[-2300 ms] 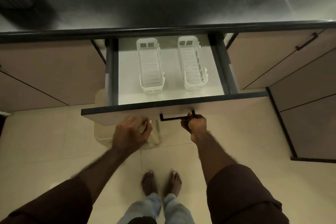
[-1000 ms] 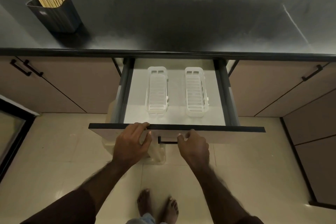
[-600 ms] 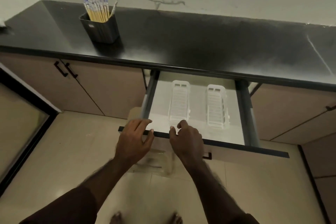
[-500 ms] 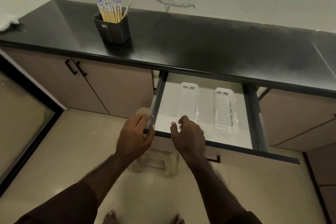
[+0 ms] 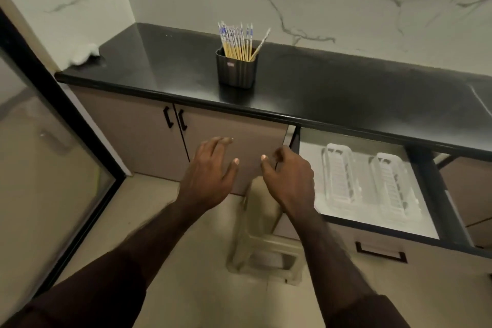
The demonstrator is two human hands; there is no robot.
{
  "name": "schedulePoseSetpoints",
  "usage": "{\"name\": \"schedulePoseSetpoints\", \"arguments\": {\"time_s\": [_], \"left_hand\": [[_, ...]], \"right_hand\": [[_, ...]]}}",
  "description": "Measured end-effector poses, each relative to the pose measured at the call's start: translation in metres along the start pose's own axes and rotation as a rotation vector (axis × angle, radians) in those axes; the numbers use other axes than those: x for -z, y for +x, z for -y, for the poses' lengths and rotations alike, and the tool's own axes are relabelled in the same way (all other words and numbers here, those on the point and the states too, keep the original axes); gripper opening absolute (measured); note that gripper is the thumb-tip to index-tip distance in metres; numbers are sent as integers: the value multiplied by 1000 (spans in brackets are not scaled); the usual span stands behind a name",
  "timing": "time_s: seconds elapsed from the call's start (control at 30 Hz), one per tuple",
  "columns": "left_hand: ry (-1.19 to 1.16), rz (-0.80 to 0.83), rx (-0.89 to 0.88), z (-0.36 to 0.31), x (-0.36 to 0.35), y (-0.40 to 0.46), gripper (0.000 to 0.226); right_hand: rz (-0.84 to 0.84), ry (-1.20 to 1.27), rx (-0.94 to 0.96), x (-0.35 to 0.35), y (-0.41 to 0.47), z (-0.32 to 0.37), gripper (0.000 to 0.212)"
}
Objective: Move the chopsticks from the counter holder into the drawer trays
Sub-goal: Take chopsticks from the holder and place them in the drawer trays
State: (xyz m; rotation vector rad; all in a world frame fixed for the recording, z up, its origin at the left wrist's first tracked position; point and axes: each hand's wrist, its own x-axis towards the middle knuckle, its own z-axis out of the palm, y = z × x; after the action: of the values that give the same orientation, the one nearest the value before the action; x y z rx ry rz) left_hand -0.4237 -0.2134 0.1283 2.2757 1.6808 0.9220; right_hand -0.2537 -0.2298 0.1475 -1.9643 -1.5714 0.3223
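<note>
Both hands are off the drawer (image 5: 372, 224) front now, where half a second ago they sat on its top edge. The left hand (image 5: 210, 170) and right hand (image 5: 288, 181) hang in the air in front of the cabinet doors (image 5: 149, 138), fingers loosely spread, each grip open and empty. The drawer stays pulled out at the right, with the two white trays (image 5: 340, 176) lying side by side inside, nothing in them. All the chopsticks (image 5: 238, 41) stand in the black holder (image 5: 236, 72), up on the table (image 5: 332, 82) near its front edge, left of the drawer. So I'd say the opening step is done and the reach for the holder comes next; nothing's been moved yet.
</note>
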Motion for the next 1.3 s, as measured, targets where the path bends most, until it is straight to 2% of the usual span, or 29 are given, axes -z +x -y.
{"name": "schedulePoseSetpoints", "arguments": {"time_s": [0.27,0.77,1.03,1.3], "left_hand": [[-22,-74,-17,44,37,56,48],[-74,-106,-29,56,11,223,46],[-163,-67,-32,75,-16,314,48],[-267,32,-130,129,-33,398,48]], "right_hand": [[-62,14,30,-21,45,60,36],[-80,127,65,-28,199,76,31],[-52,119,16,-47,282,82,30],[-98,117,-118,-92,369,110,32]]}}
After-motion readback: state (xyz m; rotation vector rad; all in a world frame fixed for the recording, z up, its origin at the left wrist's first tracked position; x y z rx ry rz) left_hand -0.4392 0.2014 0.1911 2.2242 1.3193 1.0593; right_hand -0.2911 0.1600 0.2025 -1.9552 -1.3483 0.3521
